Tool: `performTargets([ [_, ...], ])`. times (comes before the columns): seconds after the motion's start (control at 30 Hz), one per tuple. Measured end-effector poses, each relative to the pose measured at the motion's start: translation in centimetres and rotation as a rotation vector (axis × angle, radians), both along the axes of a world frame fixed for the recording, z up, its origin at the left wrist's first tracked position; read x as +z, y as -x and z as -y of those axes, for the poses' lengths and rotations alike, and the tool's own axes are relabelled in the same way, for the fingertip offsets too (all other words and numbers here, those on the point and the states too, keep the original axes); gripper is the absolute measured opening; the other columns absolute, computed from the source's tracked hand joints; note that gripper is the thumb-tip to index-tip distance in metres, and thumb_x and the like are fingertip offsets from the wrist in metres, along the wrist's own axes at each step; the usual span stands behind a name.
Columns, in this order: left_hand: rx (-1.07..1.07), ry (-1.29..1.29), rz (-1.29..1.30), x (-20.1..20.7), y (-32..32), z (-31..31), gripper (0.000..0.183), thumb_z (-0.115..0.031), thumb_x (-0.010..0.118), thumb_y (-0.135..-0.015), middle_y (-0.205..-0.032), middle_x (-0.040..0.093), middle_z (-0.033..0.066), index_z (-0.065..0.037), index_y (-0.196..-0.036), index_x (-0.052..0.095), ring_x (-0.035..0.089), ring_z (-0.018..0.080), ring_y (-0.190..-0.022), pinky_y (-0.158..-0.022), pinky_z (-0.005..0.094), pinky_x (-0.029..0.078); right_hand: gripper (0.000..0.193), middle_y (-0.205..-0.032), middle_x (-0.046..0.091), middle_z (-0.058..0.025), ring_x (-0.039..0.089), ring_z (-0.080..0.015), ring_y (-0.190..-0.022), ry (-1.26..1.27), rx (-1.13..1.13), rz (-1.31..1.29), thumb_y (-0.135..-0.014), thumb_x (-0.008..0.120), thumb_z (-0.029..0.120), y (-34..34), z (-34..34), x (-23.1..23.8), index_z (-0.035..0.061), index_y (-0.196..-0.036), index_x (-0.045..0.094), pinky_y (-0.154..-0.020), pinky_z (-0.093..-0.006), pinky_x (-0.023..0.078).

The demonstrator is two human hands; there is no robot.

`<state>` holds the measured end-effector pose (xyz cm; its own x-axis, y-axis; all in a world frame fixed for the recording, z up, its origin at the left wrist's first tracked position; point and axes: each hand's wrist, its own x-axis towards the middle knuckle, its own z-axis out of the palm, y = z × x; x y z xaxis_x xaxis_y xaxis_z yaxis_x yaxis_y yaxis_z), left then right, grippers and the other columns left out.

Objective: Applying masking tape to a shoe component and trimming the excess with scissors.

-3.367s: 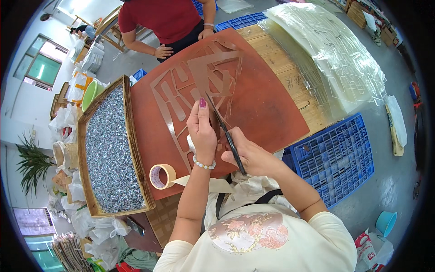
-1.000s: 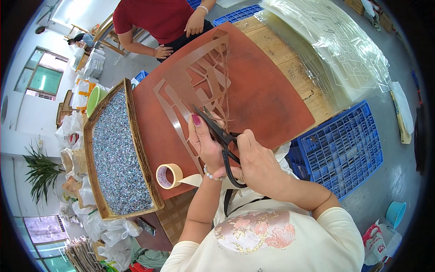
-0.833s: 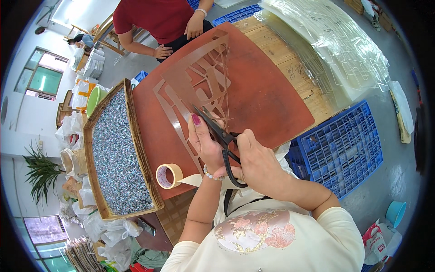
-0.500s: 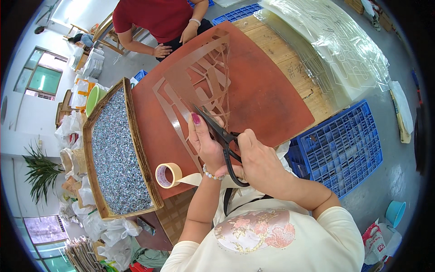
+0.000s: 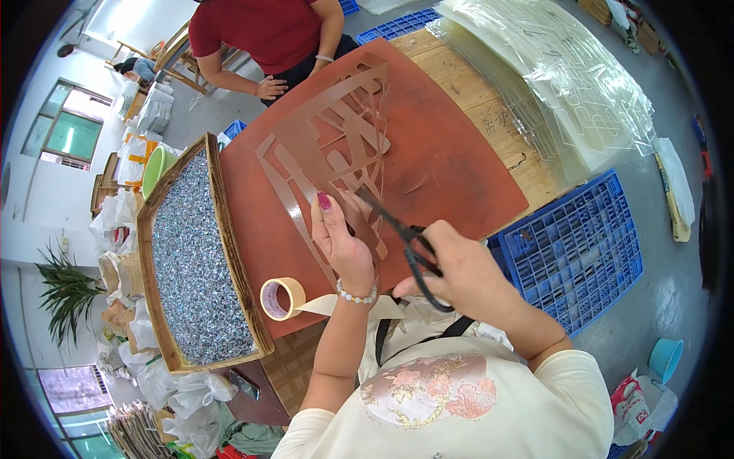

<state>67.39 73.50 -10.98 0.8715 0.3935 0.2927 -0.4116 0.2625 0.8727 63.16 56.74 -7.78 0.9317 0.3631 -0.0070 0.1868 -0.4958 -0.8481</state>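
Observation:
A clear plastic sheet (image 5: 306, 134) with cut-out shapes and thin strips lies on a reddish-brown board (image 5: 451, 168). My left hand (image 5: 348, 252) is at the sheet's near end, thumb on one side and fingers on the other, closed on its edge. My right hand (image 5: 466, 268) grips black-handled scissors (image 5: 413, 241) by the loops. Their blades point up and left, toward my left fingers, and the tips lie close to them. A roll of cream tape (image 5: 297, 294) stands left of my left wrist, its loose end running behind that wrist.
A wooden tray (image 5: 231, 260) of glittery bluish flakes stands at the left. Across the board, a person in a red top (image 5: 260, 34) rests a hand at its edge. Clear sheets (image 5: 581, 92) are stacked at the far right. A blue crate (image 5: 581, 245) sits below them.
The scissors and my right hand have drawn back to the right, away from the sheet. My left hand has barely moved. The other person's arm has shifted at the board's far edge.

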Motion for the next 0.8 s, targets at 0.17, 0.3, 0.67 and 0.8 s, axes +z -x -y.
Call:
performTargets([
  [0.17, 0.01, -0.079, 0.052, 0.0, -0.4, -0.4, 0.031, -0.025, 0.041, -0.108, -0.065, 0.043, -0.0001, -0.007, -0.084, 0.045, 0.038, 0.0106, -0.061, -0.058, 0.0272, 0.034, 0.057, -0.096, 0.062, -0.0159, 0.065, -0.0394, -0.083, 0.296, -0.229, 0.037, -0.081, 0.077, 0.049, -1.7, 2.8, -2.8, 0.0017, -0.105, 0.055, -0.071, -0.0475, 0.051],
  [0.3, 0.056, -0.081, -0.002, 0.3, -0.4, -0.9, 0.03, -0.025, 0.042, -0.108, -0.065, 0.043, -0.0003, -0.007, -0.085, 0.046, 0.037, 0.0102, -0.062, -0.058, 0.0266, 0.034, 0.044, -0.103, 0.062, -0.0159, 0.065, -0.0381, -0.085, 0.285, -0.32, 0.207, -0.084, 0.076, 0.032, -4.3, 3.2, -7.9, 0.0018, -0.107, 0.056, -0.072, -0.0472, 0.052],
  [0.67, 0.089, -0.161, -0.005, 0.7, 0.1, -2.5, 0.031, -0.026, 0.043, -0.108, -0.069, 0.046, 0.0006, -0.007, -0.084, 0.047, 0.043, 0.0106, -0.065, -0.062, 0.0264, 0.036, 0.056, -0.09, 0.061, -0.0131, 0.064, -0.0332, -0.08, -0.14, -0.074, 0.013, -0.076, 0.083, 0.043, -1.7, -1.0, -2.1, 0.0037, -0.105, 0.055, -0.073, -0.0438, 0.051],
  [0.8, 0.153, -0.1, -0.074, 0.2, 0.1, -2.1, 0.027, -0.024, 0.044, -0.108, -0.071, 0.049, -0.0014, -0.006, -0.088, 0.048, 0.044, 0.0064, -0.068, -0.063, 0.0242, 0.038, 0.065, -0.092, 0.059, -0.0155, 0.06, -0.0335, -0.081, -0.095, 0.042, 0.118, -0.074, 0.084, 0.046, -1.0, -1.4, -2.0, 0.0018, -0.108, 0.051, -0.072, -0.0412, 0.05],
])
